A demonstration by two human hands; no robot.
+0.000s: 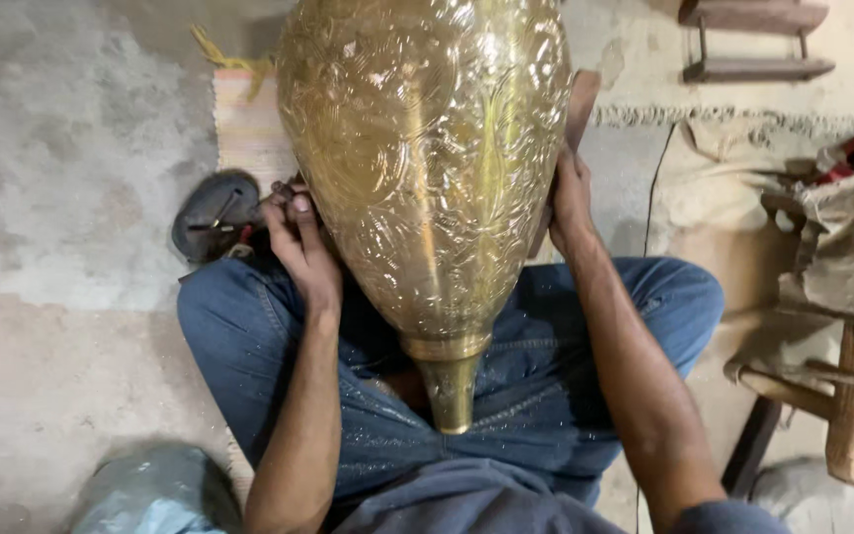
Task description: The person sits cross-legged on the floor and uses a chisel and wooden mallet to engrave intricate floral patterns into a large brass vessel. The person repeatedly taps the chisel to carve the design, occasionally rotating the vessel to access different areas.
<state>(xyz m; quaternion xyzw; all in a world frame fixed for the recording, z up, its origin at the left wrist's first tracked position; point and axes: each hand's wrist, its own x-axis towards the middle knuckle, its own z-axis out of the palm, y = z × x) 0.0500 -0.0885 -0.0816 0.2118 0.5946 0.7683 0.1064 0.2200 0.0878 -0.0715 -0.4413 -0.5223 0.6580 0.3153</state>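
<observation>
- Brass, engraved all over and brightly polished: a large teardrop-shaped vessel [427,168] stands across the lap of a seated person in blue jeans [546,376], its narrow neck pointing down toward the body and its broad belly rising away from it.
- Left hand [300,247] lies flat against the vessel's left flank, fingers spread open rather than closed round anything; it presses and steadies.
- Right hand [570,203] does the same on the vessel's right flank, palm against the metal, with a dark board behind it.
- Judging by its size and metal wall, the vessel is probably heavy and rigid, and the shiny surface looks slippery; the engraved relief gives some friction.
- Thin chased brass would likely dent if dropped on the concrete floor [61,178].
- Best hold seems to be both palms on opposite flanks at the widest part, with the lap bearing the weight; the slim neck looks too narrow to carry it.
- Left of the vessel, small tools lie on a dark round pad [212,213].
</observation>
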